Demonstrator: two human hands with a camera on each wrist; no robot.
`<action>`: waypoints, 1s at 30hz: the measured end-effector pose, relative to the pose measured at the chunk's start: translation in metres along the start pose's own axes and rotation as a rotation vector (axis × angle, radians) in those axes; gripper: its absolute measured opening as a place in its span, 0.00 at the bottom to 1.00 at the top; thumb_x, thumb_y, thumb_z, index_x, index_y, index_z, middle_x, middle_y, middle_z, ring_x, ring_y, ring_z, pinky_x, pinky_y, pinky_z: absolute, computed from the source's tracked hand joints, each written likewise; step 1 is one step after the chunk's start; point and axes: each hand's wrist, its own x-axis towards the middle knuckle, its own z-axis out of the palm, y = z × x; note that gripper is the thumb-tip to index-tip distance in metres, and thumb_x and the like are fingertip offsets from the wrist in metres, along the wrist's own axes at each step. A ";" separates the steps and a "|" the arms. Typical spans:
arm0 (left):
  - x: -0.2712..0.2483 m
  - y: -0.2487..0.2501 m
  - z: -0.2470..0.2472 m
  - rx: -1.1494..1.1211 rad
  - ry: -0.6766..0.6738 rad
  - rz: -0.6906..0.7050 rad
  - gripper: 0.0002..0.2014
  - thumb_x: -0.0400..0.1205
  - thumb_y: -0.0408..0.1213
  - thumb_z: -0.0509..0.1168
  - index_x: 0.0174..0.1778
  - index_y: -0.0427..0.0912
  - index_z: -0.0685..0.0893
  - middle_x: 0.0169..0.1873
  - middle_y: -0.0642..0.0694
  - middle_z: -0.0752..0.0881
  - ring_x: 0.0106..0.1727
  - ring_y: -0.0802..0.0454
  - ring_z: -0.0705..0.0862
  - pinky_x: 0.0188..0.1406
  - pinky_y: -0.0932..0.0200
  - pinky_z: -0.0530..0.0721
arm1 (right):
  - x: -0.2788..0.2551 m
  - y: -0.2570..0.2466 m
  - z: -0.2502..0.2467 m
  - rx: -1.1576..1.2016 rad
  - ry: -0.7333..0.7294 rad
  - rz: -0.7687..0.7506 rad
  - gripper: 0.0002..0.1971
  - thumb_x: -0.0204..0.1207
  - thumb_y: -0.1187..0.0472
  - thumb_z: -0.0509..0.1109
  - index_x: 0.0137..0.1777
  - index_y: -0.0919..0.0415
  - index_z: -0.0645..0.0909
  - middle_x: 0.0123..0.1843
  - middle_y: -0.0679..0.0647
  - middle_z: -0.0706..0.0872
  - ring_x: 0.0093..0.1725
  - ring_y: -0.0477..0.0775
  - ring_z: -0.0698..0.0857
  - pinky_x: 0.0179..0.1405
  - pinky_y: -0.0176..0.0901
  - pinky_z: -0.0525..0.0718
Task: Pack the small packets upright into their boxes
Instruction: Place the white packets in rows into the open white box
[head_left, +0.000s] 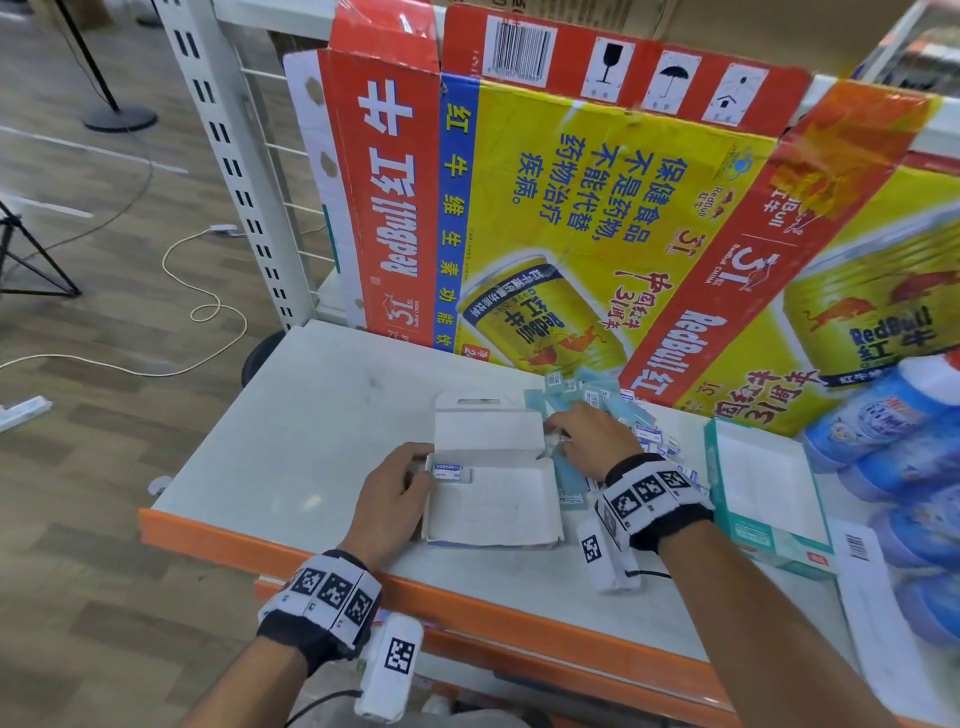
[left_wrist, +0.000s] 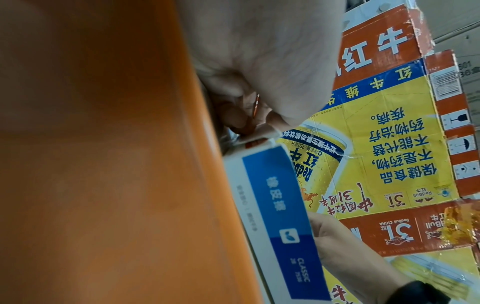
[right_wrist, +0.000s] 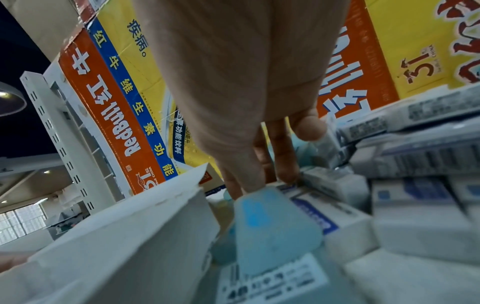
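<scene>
An open white box (head_left: 493, 506) lies in the middle of the table with its lid (head_left: 488, 431) standing up; the left wrist view shows its blue-banded side (left_wrist: 275, 205). My left hand (head_left: 423, 470) grips the box's left end, thumb against a small blue-labelled packet (head_left: 449, 472) standing inside that end. My right hand (head_left: 558, 434) reaches over the box's right edge into a loose pile of small packets (head_left: 623, 410). In the right wrist view its fingers (right_wrist: 283, 164) point down with their tips on the packets, beside a pale blue packet (right_wrist: 272, 222), and nothing is pinched.
A second open box, teal-sided (head_left: 763, 499), lies to the right of the pile. Blue tubs (head_left: 893, 441) are stacked at the far right. A large flattened Red Bull carton (head_left: 571, 218) stands along the back. The table's orange front edge (head_left: 467, 608) is near my wrists.
</scene>
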 end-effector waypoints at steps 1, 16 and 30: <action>0.000 0.000 0.000 0.000 0.000 0.001 0.14 0.81 0.29 0.59 0.59 0.47 0.82 0.50 0.54 0.87 0.51 0.59 0.83 0.45 0.70 0.75 | 0.000 0.001 -0.001 -0.007 -0.012 -0.009 0.18 0.79 0.66 0.60 0.62 0.47 0.80 0.61 0.57 0.76 0.59 0.63 0.81 0.49 0.48 0.75; -0.002 0.002 0.000 -0.026 0.008 -0.018 0.13 0.83 0.31 0.58 0.59 0.48 0.81 0.51 0.54 0.87 0.51 0.60 0.83 0.45 0.69 0.76 | -0.011 0.002 -0.011 -0.058 -0.085 -0.034 0.11 0.70 0.69 0.63 0.44 0.51 0.73 0.49 0.52 0.74 0.45 0.58 0.78 0.38 0.45 0.73; 0.000 0.000 0.000 -0.003 -0.004 -0.002 0.13 0.82 0.30 0.58 0.58 0.48 0.82 0.47 0.55 0.88 0.47 0.60 0.84 0.39 0.76 0.76 | -0.046 0.019 -0.016 0.507 0.350 -0.049 0.07 0.69 0.71 0.73 0.38 0.58 0.83 0.42 0.54 0.85 0.38 0.49 0.80 0.38 0.22 0.74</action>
